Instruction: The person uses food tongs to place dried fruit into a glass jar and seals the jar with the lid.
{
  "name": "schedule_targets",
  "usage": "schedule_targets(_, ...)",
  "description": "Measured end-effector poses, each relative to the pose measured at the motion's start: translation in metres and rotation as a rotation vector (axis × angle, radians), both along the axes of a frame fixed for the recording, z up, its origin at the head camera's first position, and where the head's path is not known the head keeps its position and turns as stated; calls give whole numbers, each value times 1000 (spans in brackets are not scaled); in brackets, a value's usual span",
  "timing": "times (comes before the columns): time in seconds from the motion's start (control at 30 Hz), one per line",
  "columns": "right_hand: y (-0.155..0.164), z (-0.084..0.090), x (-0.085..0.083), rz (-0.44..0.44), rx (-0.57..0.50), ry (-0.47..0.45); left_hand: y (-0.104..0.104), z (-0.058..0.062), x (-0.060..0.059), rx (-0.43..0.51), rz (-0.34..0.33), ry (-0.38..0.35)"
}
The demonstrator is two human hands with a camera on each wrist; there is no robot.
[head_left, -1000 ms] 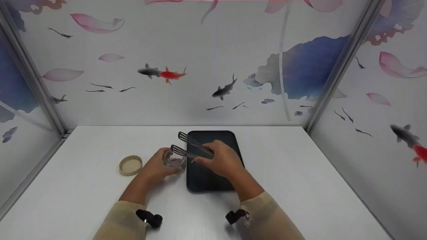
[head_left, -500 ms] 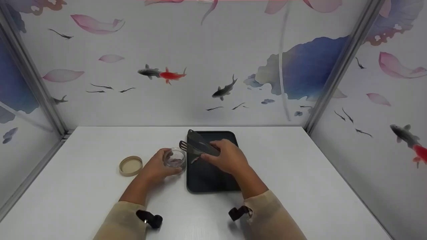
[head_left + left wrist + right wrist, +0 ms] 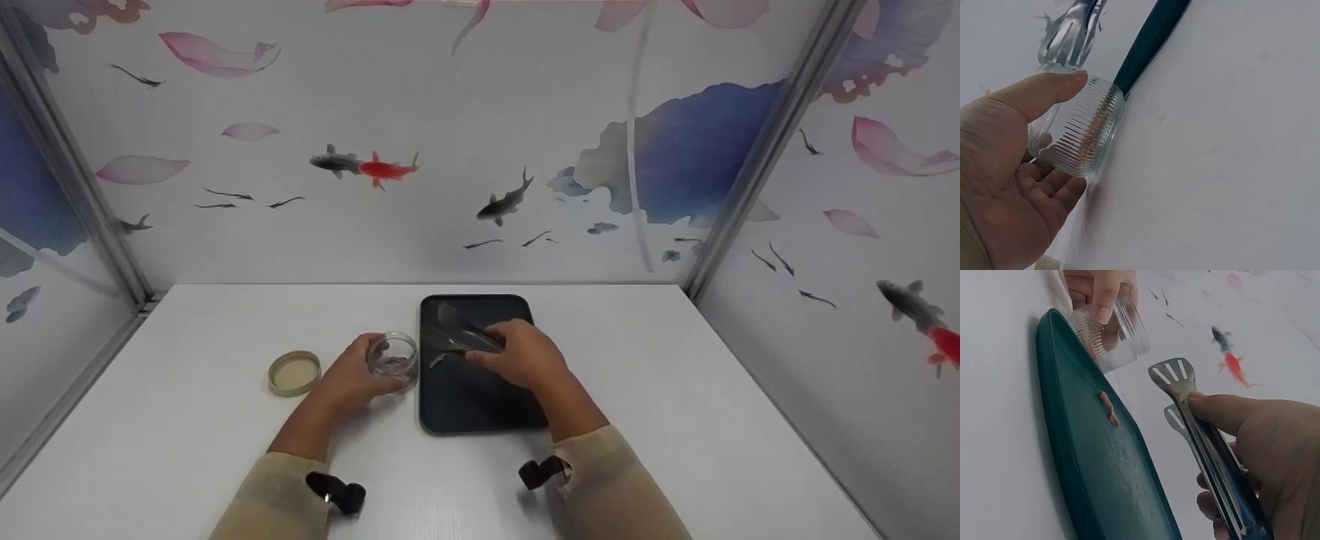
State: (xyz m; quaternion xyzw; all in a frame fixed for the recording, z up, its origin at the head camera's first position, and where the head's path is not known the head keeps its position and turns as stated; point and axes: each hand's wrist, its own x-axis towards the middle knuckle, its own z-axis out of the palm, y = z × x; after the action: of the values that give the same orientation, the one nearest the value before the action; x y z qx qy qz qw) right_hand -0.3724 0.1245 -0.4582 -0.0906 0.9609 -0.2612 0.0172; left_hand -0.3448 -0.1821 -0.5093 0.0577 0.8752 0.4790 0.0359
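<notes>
My left hand (image 3: pixel 352 380) grips a clear glass jar (image 3: pixel 394 356) with ribbed sides, fingers on one side and thumb on the other. Some brownish-pink pieces lie at the bottom of the jar. In my right hand (image 3: pixel 526 356) is a pair of metal tongs (image 3: pixel 1207 444) with slotted tips, held spread apart above a dark green tray (image 3: pixel 480 409). Nothing shows between the tips. One thin pinkish-brown strip (image 3: pixel 1109 409) lies on the tray near its left edge, beside the jar, apart from the tongs.
A round beige lid (image 3: pixel 294 373) rests on the white table (image 3: pixel 630 360) to the left of my left hand. Walls printed with fish and petals (image 3: pixel 480 150) enclose the table at the back and both sides.
The tongs have shifted rightward from over the jar to over the tray as my right hand moved that way. My left hand and the jar have stayed in place.
</notes>
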Motion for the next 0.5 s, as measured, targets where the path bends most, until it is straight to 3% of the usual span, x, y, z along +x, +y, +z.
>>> schedule_targets(0.5, 7, -13, -4, 28, 53, -56, 1, 4, 2, 27, -5, -17)
